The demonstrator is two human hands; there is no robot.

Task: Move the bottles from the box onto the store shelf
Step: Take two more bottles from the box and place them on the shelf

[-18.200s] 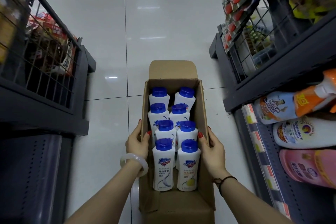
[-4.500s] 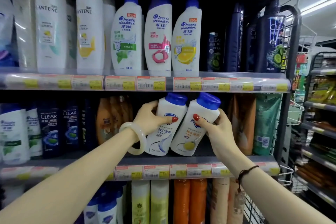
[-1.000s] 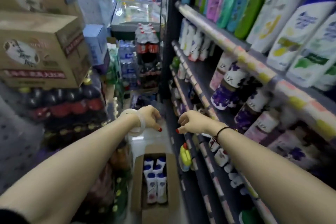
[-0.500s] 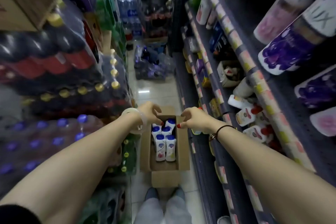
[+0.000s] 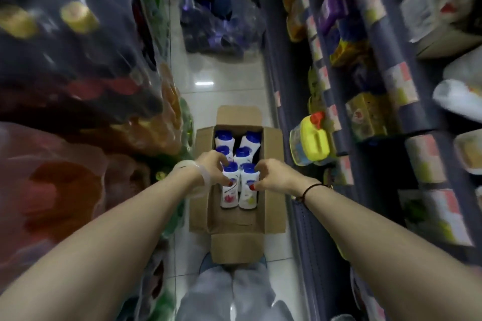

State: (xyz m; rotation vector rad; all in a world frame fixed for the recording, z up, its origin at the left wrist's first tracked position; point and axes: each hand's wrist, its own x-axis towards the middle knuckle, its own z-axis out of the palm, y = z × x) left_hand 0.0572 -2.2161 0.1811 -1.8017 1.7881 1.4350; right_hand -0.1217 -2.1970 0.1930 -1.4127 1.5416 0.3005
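An open cardboard box (image 5: 273, 164) stands on the floor below me, holding several white bottles with blue caps in two columns. My left hand (image 5: 210, 171) is wrapped around the top of the nearest left bottle (image 5: 229, 197), thumb on its front. On the nearest right bottle (image 5: 247, 197), my right hand (image 5: 272, 176) grips the same way. Both bottles still stand in the box. Further bottles (image 5: 224, 139) stand behind them. The store shelf (image 5: 297, 101) runs along the right side of the aisle.
Shrink-wrapped packs of drink bottles (image 5: 78, 60) are stacked high on the left, close to the box. A yellow jug (image 5: 311, 141) sticks out from the low shelf beside the box. More wrapped packs (image 5: 216, 26) lie on the floor farther down the aisle. My legs (image 5: 229, 294) are just behind the box.
My view has tilted down onto the box. Both hands, empty and hovering over the box half a second ago, have dropped and closed on the two nearest bottles.
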